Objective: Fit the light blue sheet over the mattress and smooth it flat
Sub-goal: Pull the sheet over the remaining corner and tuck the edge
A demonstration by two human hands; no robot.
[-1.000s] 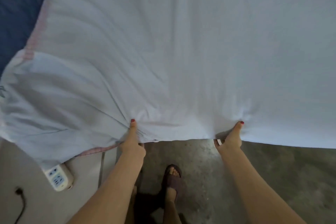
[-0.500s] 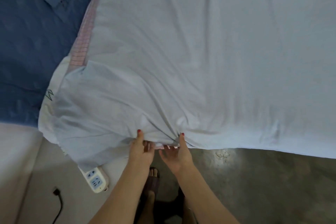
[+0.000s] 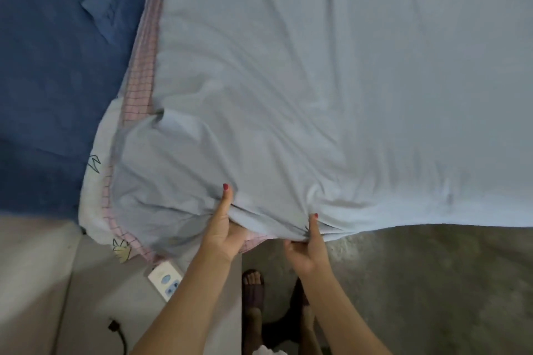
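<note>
While a dark blue blanket [image 3: 57,81] covers the far left, a strip of pink checked mattress cover [image 3: 142,66] shows beside it where the light blue sheet [image 3: 317,81] falls short of that side. The sheet lies spread over most of the mattress, creased in diagonal folds that run toward the near edge, and its near-left corner hangs loosely over the mattress corner. Below that corner, a white power strip [image 3: 166,279] lies on the floor [image 3: 432,282]. The left hand [image 3: 222,235] pinches the sheet's near hem, thumb on top and fingers curled beneath. Just to its right, the right hand [image 3: 307,251] grips the same hem, thumb on top, fingers curled under the fold.

Judging from the bunching between the hands, a pull toward the person risks dragging the sheet further off the left side, exposing more checked cover. The creases would likely set rather than flatten.
</note>
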